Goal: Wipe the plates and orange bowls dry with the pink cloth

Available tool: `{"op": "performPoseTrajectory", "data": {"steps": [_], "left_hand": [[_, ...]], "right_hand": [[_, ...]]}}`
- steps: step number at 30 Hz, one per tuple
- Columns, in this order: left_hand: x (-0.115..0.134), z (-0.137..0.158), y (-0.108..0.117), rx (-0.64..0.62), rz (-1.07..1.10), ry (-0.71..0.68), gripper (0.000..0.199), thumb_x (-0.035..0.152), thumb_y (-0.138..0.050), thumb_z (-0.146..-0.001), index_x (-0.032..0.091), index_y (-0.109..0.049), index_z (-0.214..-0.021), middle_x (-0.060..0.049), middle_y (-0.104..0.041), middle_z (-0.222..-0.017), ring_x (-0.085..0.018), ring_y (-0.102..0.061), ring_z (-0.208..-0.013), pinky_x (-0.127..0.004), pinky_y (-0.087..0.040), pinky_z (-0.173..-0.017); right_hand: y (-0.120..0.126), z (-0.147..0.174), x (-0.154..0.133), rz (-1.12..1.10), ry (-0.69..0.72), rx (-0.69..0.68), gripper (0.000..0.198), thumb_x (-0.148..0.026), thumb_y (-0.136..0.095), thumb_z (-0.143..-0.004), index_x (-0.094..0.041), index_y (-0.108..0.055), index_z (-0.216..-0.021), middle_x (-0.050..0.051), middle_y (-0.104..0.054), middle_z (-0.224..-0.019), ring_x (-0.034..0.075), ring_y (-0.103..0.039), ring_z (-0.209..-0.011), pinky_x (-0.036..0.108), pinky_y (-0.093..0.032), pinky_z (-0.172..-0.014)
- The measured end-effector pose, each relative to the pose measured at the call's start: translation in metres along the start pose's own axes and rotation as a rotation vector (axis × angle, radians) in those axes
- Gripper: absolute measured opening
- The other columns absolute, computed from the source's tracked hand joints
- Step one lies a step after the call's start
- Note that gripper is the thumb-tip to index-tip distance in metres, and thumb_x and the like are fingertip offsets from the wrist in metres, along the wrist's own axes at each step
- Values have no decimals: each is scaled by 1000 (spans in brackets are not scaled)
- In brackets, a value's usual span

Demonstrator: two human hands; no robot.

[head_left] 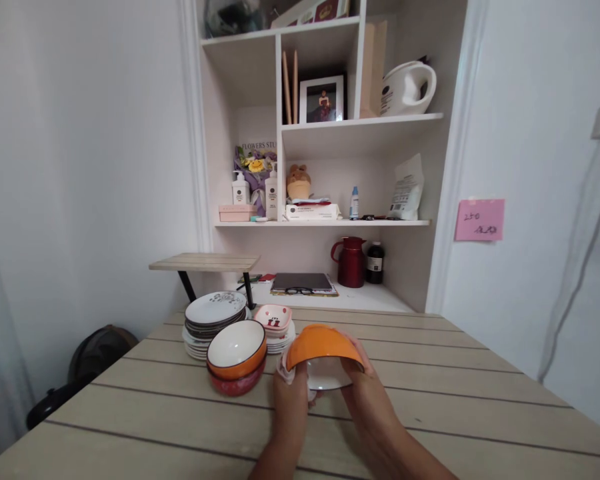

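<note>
An orange bowl [325, 341] with a white inside and dark rim is tipped over above the table, its opening turned down towards me. My right hand [364, 381] grips its right side, fingers behind the wall and thumb towards the inside. At the left rim, my left hand [291, 392] is closed on a pale, thin cloth [285, 368] pressed to the bowl; some of its fingers are hidden inside. To the left, another orange bowl [238, 348] rests in a red bowl [237, 385].
Behind the bowls stand a stack of plates [216, 308] and small square dishes [273, 318] on white plates. A low wooden stand [205, 262] is at the back left. Beyond the slatted table [455, 393], the shelf niche holds a red jug [351, 263], dark bottle [375, 263] and laptop [301, 281].
</note>
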State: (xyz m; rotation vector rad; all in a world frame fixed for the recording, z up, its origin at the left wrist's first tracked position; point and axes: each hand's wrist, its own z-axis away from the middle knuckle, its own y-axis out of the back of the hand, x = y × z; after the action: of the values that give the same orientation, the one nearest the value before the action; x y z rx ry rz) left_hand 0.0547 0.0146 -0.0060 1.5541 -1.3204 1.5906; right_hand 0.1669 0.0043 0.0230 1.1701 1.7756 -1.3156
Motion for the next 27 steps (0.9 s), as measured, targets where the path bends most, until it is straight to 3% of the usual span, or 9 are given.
{"op": "performPoseTrajectory", "data": {"steps": [4,8,15,19,23,27], "left_hand": [[-2,-3,6,127,-102,-123,40,46,-66,-72,14,-71,-95,-10,-74,-76,-26,-71,-68,-29,-53,-51],[-4,-4,11,152,-325,-286,31,30,-61,-76,18,-71,-103,-11,-77,-89,-27,-72,-90,-31,-56,-71],[-5,5,11,127,-712,-416,54,5,-50,-77,25,-62,-126,-9,-73,-114,-25,-69,-105,-35,-51,-89],[-9,5,11,129,-696,-504,51,4,-51,-76,23,-64,-121,-9,-71,-118,-24,-66,-111,-35,-50,-94],[-11,4,10,56,-570,-528,50,9,-55,-75,22,-62,-123,-10,-70,-119,-25,-65,-110,-36,-50,-94],[-9,1,3,-8,-289,-364,44,18,-65,-68,22,-65,-113,-10,-74,-105,-25,-69,-99,-32,-55,-83]], "right_hand": [[10,-8,-2,297,94,-7,43,-40,-55,-84,-24,-58,-124,7,-68,-126,28,-62,-114,39,-51,-93],[26,-17,-2,572,219,23,41,-35,-55,-83,-22,-60,-120,9,-69,-122,28,-62,-116,41,-48,-98],[25,-9,-15,885,428,42,69,-8,-44,-69,-28,-51,-134,4,-66,-127,23,-66,-109,40,-51,-92],[28,-7,-13,1005,418,38,63,-7,-44,-69,-32,-61,-125,1,-68,-126,25,-65,-111,42,-50,-95],[31,-8,-13,889,435,43,53,-12,-45,-75,-30,-65,-121,2,-67,-127,24,-63,-116,42,-46,-102],[28,-8,-17,694,405,66,46,-18,-48,-76,-26,-69,-116,5,-69,-125,26,-62,-117,44,-46,-103]]}}
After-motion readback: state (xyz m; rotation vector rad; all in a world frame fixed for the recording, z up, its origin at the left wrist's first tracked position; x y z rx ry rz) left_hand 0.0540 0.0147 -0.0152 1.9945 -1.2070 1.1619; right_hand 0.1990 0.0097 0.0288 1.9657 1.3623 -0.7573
